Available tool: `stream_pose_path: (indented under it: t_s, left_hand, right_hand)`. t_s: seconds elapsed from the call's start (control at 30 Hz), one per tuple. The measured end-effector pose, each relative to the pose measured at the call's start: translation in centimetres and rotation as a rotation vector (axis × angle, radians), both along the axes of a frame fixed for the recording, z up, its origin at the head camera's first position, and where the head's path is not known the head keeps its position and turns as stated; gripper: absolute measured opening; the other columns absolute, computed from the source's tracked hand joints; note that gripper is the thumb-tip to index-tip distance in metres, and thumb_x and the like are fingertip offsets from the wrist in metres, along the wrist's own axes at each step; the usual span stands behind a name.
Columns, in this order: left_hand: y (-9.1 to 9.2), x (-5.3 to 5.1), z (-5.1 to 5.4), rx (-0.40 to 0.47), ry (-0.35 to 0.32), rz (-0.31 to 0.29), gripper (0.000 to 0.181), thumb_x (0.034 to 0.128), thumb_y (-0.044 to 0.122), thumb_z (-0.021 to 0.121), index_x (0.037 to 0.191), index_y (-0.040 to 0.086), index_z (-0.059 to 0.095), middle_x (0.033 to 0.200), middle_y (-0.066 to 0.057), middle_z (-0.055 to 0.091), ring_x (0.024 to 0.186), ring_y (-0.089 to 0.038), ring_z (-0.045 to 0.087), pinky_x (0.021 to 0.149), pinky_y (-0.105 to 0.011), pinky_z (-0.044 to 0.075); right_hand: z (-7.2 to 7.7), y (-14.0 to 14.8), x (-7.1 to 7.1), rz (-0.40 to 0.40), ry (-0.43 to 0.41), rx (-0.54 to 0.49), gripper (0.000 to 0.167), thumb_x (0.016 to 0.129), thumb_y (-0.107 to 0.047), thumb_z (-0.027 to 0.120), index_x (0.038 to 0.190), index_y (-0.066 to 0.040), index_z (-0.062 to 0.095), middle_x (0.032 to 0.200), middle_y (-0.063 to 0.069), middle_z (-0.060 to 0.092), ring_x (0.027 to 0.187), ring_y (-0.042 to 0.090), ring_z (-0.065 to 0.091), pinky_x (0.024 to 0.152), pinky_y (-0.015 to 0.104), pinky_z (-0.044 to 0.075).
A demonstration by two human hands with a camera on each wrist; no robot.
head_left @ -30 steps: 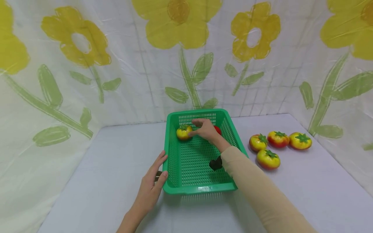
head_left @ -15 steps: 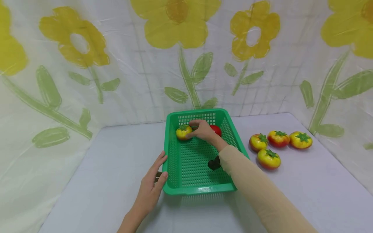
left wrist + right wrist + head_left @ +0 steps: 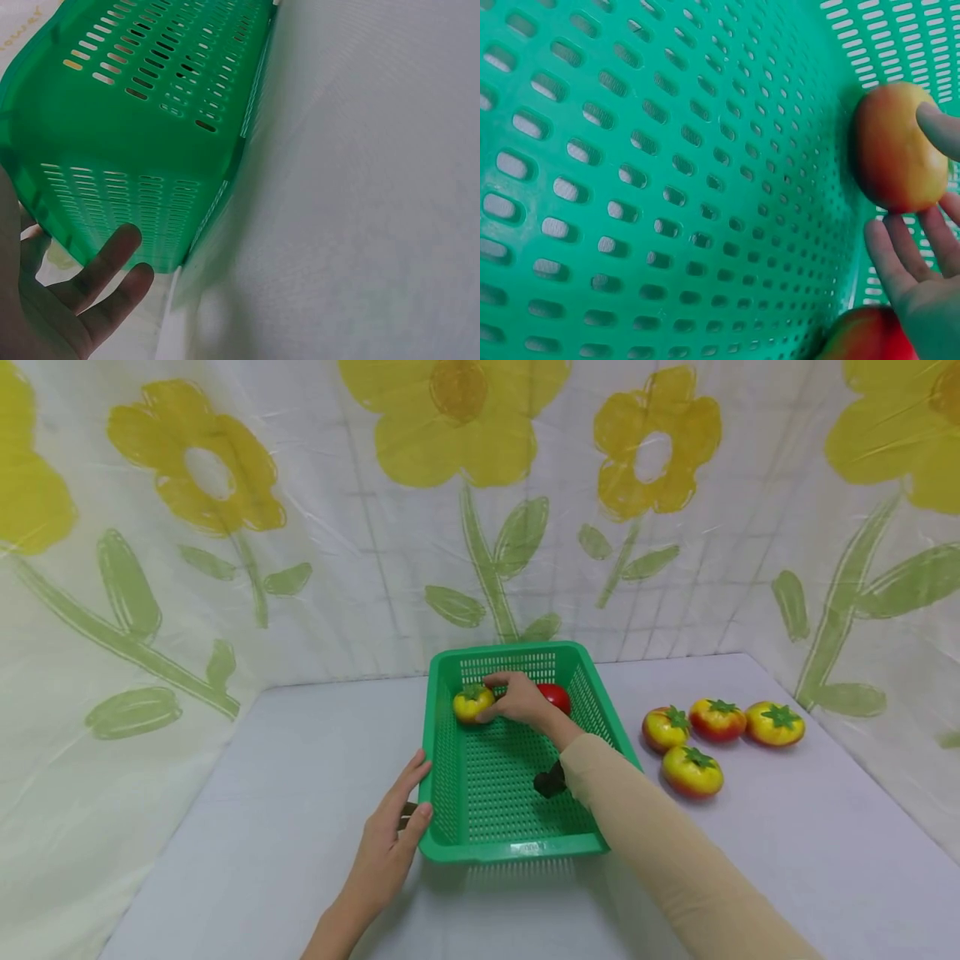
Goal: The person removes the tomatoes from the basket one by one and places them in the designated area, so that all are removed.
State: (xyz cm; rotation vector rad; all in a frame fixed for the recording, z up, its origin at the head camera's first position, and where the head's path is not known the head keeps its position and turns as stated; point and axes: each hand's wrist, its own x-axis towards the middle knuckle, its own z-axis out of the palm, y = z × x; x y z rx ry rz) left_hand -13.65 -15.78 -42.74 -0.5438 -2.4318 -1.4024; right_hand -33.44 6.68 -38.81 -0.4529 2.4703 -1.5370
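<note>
A green perforated plastic basket [image 3: 525, 850] stands on the table. My left hand [image 3: 386, 843] rests its fingertips against the basket's left rim, the fingers fairly straight and spread. Inside the basket, my right hand [image 3: 521, 700] has its thumb and fingers on either side of a yellow-red toy tomato [image 3: 471, 707] with green leaves, at the back left. In the right wrist view, the thumb lies over that tomato [image 3: 896, 150] and the fingertips meet its lower edge. A red tomato [image 3: 555, 696] sits at the back right, partly hidden by the right hand.
Several yellow-red toy tomatoes [image 3: 692, 772] lie grouped on the white table [image 3: 330, 752] to the right of the basket. A flower-printed curtain [image 3: 322, 635] hangs behind the table. A black device [image 3: 551, 781] is at the right wrist.
My right hand has shifted slightly left, closer around the yellow-red tomato, and more of the red tomato shows behind it. The left hand and the basket stay in place.
</note>
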Motion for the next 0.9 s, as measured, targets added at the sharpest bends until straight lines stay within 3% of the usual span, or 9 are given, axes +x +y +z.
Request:
stream_pose_path:
  t_s: [0.3,0.9]
  left_hand:
    - [0.14,-0.07,0.05,-0.01,-0.02,0.009,0.05,0.1051,0.025,0.049,0.153,0.025,0.037,0.159,0.011,0.027,0.123,-0.012,0.049,0.084,-0.033,0.052]
    - [0.07,-0.02,0.03,-0.004,-0.009,0.008,0.049,0.105,0.024,0.049,0.153,0.025,0.037,0.158,0.01,0.027,0.128,-0.011,0.045,0.085,-0.032,0.052]
  right_hand:
    - [0.05,0.09,0.23,0.001,-0.002,0.041,0.059,0.075,-0.007,0.086,0.128,0.001,0.061,0.127,0.014,0.059,0.114,0.027,0.053,0.096,0.037,0.046]
    - [0.09,-0.13,0.11,0.043,0.011,0.104,0.06,0.074,-0.008,0.087,0.128,-0.001,0.061,0.124,0.011,0.06,0.113,0.025,0.053,0.097,0.036,0.046]
